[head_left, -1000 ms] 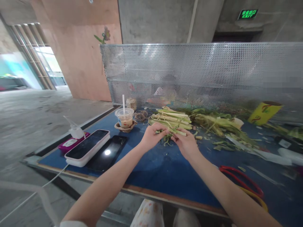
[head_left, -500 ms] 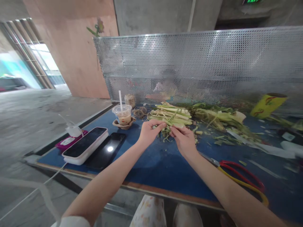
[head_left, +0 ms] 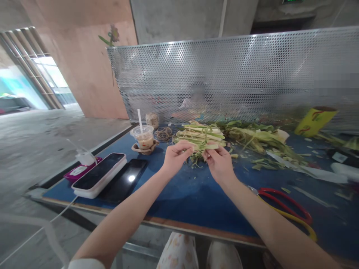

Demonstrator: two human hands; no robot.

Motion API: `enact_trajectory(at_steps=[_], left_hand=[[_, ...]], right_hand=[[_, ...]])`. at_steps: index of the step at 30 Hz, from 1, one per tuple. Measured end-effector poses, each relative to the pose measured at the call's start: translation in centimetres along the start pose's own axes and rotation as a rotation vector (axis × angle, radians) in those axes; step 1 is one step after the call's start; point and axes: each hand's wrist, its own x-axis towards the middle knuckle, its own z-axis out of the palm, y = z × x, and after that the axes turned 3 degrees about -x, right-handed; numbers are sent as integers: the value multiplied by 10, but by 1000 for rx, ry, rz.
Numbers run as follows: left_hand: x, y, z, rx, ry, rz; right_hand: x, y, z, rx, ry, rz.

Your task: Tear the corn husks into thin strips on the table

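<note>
My left hand [head_left: 176, 157] and my right hand [head_left: 220, 163] meet over the blue table [head_left: 193, 196], both pinched on a small green leaf strip piece [head_left: 199, 151] with frayed green fibres hanging under it. Just behind the hands lies a stacked bundle of pale green leaf strips [head_left: 200, 135]. A looser heap of green leaves [head_left: 256, 140] spreads to the right of that bundle.
A drink cup with a straw [head_left: 144, 137], a coil of twine [head_left: 165, 133], two phones [head_left: 109, 175] and a charger [head_left: 83, 158] sit at the left. Red and yellow scissors [head_left: 283, 207] lie at the right. A yellow cup [head_left: 315, 121] and perforated metal screen [head_left: 238, 74] stand behind.
Both hands have risen a little off the table with the leaf piece, and the view has shifted slightly down and left.
</note>
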Motion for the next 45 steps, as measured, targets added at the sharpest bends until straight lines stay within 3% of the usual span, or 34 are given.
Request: enact_trajectory(at_steps=[7,14,18,26,37,45], left_hand=[[-1,2,4,-50,-61,-18],[-3,3,10,-326,-2,-271],[-4,2,11,-356,25,-303],[-4,3,13,-366,65,-351],[-6,0,17,-341,110,-433],[-7,-3,19,-320,102,-412]], right_hand=[[-4,9,-5,-101,-65,-87],[-8,11,-9,-157,-92,-138],[-9,13,-8,-125,-79,-150],[-12,12,-6,-82,-126,-117],[-11,18,-7,-63,-32,-103],[-9,13,-5,-11,-25,56]])
